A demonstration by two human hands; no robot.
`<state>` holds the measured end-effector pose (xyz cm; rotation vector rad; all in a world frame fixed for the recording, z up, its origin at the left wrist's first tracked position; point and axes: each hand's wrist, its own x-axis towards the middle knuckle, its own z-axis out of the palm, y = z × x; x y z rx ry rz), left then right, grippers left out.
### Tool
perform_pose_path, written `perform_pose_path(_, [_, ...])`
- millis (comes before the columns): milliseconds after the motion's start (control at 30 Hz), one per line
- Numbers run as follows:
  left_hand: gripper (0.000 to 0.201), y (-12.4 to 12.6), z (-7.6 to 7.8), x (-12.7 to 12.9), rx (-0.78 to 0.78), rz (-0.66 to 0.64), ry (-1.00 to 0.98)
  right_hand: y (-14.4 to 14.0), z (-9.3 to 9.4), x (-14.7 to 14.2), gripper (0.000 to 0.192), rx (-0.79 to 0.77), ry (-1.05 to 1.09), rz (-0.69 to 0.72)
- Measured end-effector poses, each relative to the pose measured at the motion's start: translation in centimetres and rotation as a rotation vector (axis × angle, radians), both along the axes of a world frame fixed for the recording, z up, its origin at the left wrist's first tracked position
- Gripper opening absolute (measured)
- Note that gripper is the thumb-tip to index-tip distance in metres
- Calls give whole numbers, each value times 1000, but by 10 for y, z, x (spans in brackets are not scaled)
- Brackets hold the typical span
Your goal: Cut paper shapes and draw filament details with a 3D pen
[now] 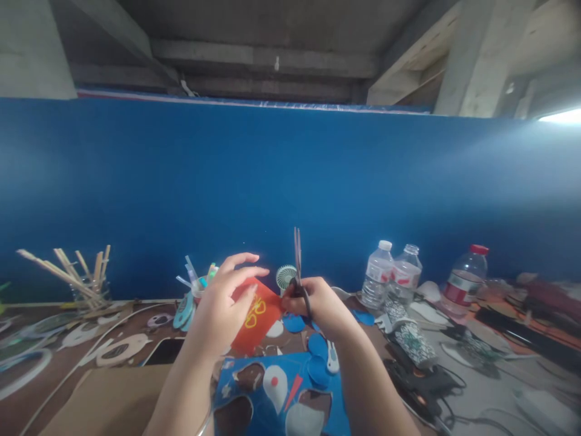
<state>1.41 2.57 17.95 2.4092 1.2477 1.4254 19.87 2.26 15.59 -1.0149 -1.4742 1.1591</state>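
Scissors: here they are, dead centre of the frame, the scissors (298, 257) standing almost upright, long axis running up the picture, tips toward the blue partition (290, 175), blades a mere sliver apart.
Right hand: the right hand (323, 303) has them by the dark handles, fingers closed round the loops, and it is clearly the nearer hand to the blades.
Red sheet: just left of the handles, and lower than the blade tips, sits the red sheet (269, 307), tilted, yellow outlines (256, 312) facing us; its right corner meets the right fingertips, though a pinch there I can't confirm.
Left hand: over on the sheet's left edge, the left hand (222, 309), fingers spread and curved, thumb across the front of the red; whether it grips or only rests, I can't tell.
Key line: sheet left, blades right, and the blades point up past that corner rather than across the sheet; the left hand hides part of it, so its full long axis stays unread.
Below: lower centre, the blue cut-out sheet (270, 418) lies on the surface (134, 326) between the forearms, a white piece with a red dot (278, 390) on it.
Behind: a small fan (285, 277) peeks out between the hands.
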Motion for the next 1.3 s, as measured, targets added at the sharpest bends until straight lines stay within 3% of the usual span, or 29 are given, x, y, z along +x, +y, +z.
perform_pose_path(67, [27,1,1,2,75,19,16,1,-1,0,11,-12,59,52])
perform_pose_path(133, [26,1,2,4,206,108,-31,4,-2,-3,11,-24,141,11])
perform_pose_path(200, [24,0,1,4,297,247,-219,8,-3,-7,11,-10,299,-111])
perform_pose_path(267, [18,-1,-1,1,216,291,-465,12,-5,-10,13,10,529,-226])
perform_pose_path(333, [36,-1,-3,-1,-73,148,-536,15,-6,-14,17,-10,763,-257])
perform_pose_path(433, [44,0,-7,4,-540,-231,-265,14,-4,-19,21,-120,1004,-158])
perform_pose_path(500, [42,1,-9,12,-649,-414,-153,12,-3,-24,21,-196,1055,-111])
perform_pose_path(567, [44,3,-12,20,-612,-461,-232,9,-3,-28,22,-235,1033,-96])
perform_pose_path(733, [47,8,-16,24,-511,-266,-468,5,-5,-34,19,-129,808,-14])
perform_pose_path(867, [43,9,-18,21,-379,-167,-602,0,-3,-30,28,87,414,3])
perform_pose_path(967, [38,9,-19,21,-281,-132,-745,-5,0,-24,38,133,77,112])
perform_pose_path(1100, [37,9,-20,19,-242,-147,-813,-8,0,-21,45,129,-105,222])
perform_pose_path(1300, [43,8,-19,15,-322,-285,-848,-8,-4,-20,54,173,-90,302])
